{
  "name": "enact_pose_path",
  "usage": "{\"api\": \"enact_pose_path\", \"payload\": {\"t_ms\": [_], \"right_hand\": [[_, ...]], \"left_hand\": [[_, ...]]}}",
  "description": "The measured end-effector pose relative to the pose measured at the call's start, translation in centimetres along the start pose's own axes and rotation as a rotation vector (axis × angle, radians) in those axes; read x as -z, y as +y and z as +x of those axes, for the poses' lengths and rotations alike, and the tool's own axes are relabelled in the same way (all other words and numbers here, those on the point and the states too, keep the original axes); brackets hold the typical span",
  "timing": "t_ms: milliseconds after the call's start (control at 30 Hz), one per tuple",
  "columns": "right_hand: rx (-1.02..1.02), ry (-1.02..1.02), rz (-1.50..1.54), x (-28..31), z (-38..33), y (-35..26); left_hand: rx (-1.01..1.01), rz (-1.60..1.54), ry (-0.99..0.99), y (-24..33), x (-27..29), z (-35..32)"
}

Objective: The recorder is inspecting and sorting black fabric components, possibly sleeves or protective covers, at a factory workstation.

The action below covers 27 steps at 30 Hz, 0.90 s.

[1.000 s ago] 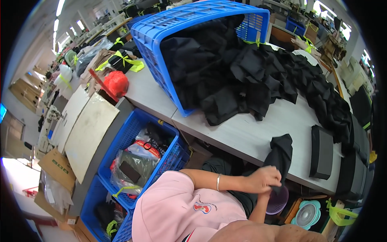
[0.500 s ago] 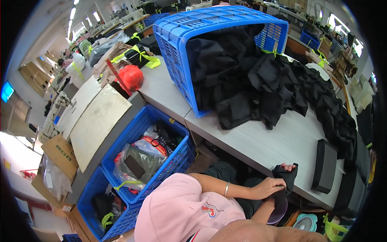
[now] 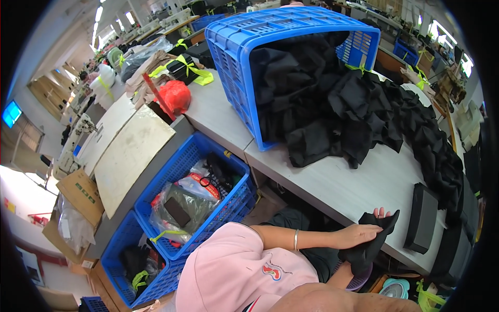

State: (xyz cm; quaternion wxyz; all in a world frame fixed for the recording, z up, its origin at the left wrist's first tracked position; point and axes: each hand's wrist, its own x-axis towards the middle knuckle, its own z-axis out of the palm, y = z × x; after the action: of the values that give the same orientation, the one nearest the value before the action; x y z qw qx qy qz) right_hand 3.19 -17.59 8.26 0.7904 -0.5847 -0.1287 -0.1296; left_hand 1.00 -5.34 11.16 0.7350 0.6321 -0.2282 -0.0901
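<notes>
A black cloth piece is stretched between my two hands by the table's front edge. My left hand, with a bangle on the wrist, lies across it, its fingers closed on the fabric. Behind the cloth is my right hand; only its fingertips show above the edge, and the palm is covered. A heap of black cloth pieces spills from a tipped blue crate on the grey table. To the right of my hands stands a black padded block.
Left of me, a blue basket holds plastic-wrapped goods and a dark phone-like slab. Another blue basket sits beside it. A red bag and a pale board lie farther left. Below the table edge is a pale-green round object.
My left hand has gone from pinching the bunched cloth to lying flatter over it. The cloth is now spread wider. The view has shifted slightly, moving the scene to the right.
</notes>
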Motion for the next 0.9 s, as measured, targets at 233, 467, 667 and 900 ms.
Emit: {"api": "enact_pose_path", "payload": {"t_ms": [233, 467, 667, 900], "right_hand": [[-0.353, 0.09, 0.133, -1.1, -3.4, -1.5], [-0.322, 0.02, 0.045, -1.5, -5.4, -1.8], [-0.215, 0.064, -0.156, -0.9, -4.3, -2.1], [-0.074, 0.128, -0.384, 0.8, -2.9, -2.2]], "left_hand": [[0.124, 0.201, -0.083, -0.4, 2.1, 1.6], [-0.233, -0.036, 0.034, 1.1, -2.2, -4.0], [-0.212, 0.336, -0.136, -0.6, -2.7, -5.2], [-0.532, 0.415, 0.345, 0.5, -3.5, -4.5]]}}
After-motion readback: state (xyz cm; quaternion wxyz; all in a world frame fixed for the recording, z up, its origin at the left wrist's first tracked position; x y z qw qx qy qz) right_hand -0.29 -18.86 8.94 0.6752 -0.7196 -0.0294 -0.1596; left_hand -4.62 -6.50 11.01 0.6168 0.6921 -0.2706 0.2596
